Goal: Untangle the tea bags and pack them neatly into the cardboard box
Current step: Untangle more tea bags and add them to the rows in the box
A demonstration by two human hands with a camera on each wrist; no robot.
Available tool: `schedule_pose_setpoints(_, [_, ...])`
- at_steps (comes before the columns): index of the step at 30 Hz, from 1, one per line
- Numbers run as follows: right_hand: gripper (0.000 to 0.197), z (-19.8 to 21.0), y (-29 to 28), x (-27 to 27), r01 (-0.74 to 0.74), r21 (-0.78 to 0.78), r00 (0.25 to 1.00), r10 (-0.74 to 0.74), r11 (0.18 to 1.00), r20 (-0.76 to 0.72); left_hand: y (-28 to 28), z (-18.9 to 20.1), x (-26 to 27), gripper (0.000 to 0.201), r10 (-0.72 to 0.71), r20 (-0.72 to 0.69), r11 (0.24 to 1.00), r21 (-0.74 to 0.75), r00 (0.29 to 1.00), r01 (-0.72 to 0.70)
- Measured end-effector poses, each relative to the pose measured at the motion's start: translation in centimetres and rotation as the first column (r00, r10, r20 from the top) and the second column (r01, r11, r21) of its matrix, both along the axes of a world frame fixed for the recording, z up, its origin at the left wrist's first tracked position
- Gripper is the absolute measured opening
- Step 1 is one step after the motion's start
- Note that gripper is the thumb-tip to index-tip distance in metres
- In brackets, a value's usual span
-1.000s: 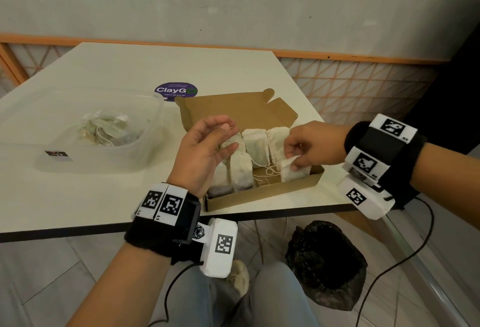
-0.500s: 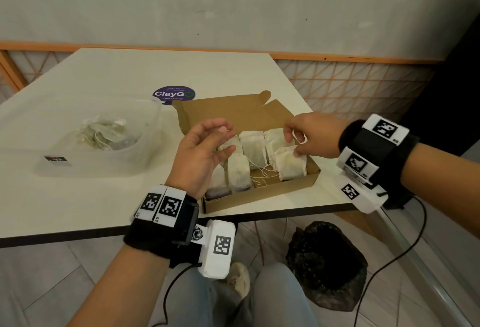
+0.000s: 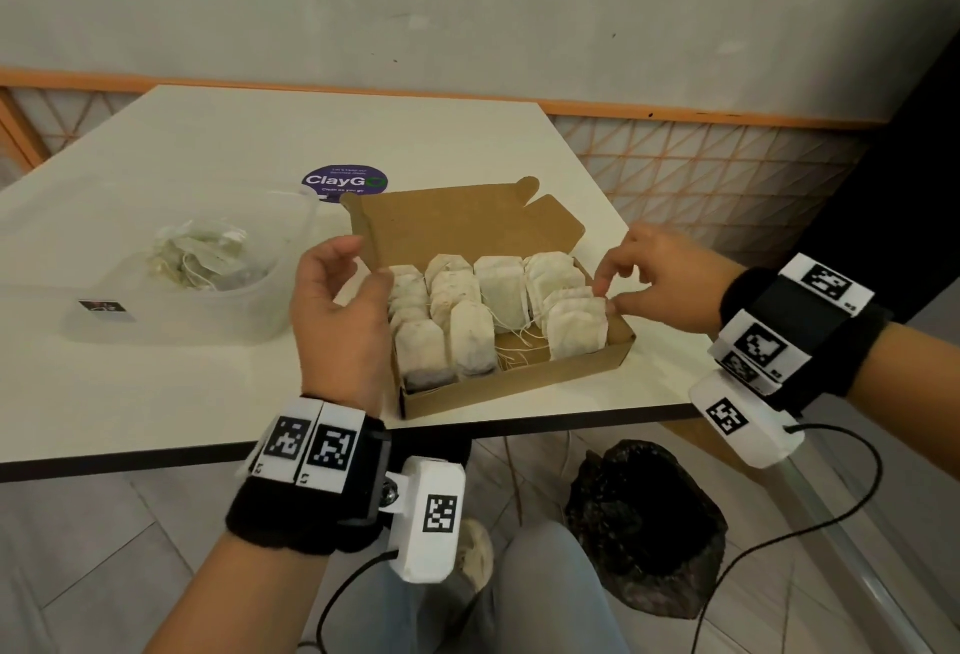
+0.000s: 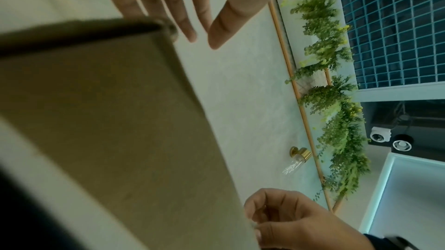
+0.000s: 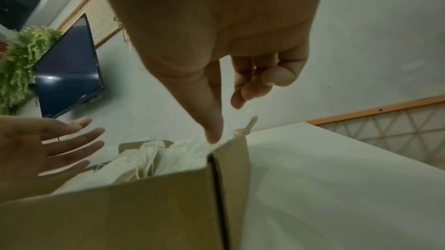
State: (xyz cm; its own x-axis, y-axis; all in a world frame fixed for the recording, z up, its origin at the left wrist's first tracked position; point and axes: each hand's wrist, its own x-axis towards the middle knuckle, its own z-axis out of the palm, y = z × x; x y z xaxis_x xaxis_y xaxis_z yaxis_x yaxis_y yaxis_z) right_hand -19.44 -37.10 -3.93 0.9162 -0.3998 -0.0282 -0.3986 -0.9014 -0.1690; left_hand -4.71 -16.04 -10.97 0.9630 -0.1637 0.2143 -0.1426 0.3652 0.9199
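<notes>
An open cardboard box sits near the table's front edge with several tea bags packed in rows. The rightmost tea bag stands against the box's right end. My right hand hovers over that end, and its thumb tip touches the bag's top edge while the other fingers curl loosely above, holding nothing. My left hand floats at the box's left side, fingers relaxed and spread, empty. A clear plastic tub to the left holds a tangle of tea bags.
A purple ClayGo sticker lies behind the box. The table's front edge runs just below the box. A black bag sits on the floor under the table, beside my knees. A wall borders the table's far side.
My right hand lowered the tea bag it was pinching into the box's right end and released it, so only the thumb still touches. The left hand stayed beside the box.
</notes>
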Motion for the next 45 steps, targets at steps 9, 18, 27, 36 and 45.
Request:
schedule_pose_setpoints(9, [0.015, -0.8, 2.8, 0.8, -0.039, 0.125, 0.989, 0.021, 0.991, 0.143, 0.7, -1.0, 2.3, 0.048, -0.147, -0.179, 0.899, 0.386, 0.973, 0.207])
schedule_pose_setpoints(18, [0.030, -3.0, 7.7, 4.0, -0.259, 0.159, 0.961, 0.271, 0.953, -0.059, 3.0, 0.7, 1.0, 0.020, -0.310, -0.008, 0.672, 0.706, 0.951, 0.225])
schedule_pose_setpoints(27, [0.011, -1.4, 6.6, 1.6, -0.113, 0.299, 0.965, 0.032, 0.948, 0.261, 2.4, 2.3, -1.6, 0.023, -0.532, 0.376, 0.508, 0.859, 0.759, -0.070])
schedule_pose_setpoints(36, [0.011, -2.5, 7.0, 1.6, -0.153, 0.162, 0.968, 0.115, 0.975, 0.223, 2.0, 3.3, -2.1, 0.029, -0.619, 0.246, 0.264, 0.960, 0.746, -0.097])
schedule_pose_setpoints(45, [0.037, -4.7, 10.1, 0.9, -0.416, 0.204, 0.908, 0.395, 0.886, 0.138, 3.9, 2.7, -1.1, 0.026, -0.148, -0.369, 0.962, 0.163, 0.917, 0.221])
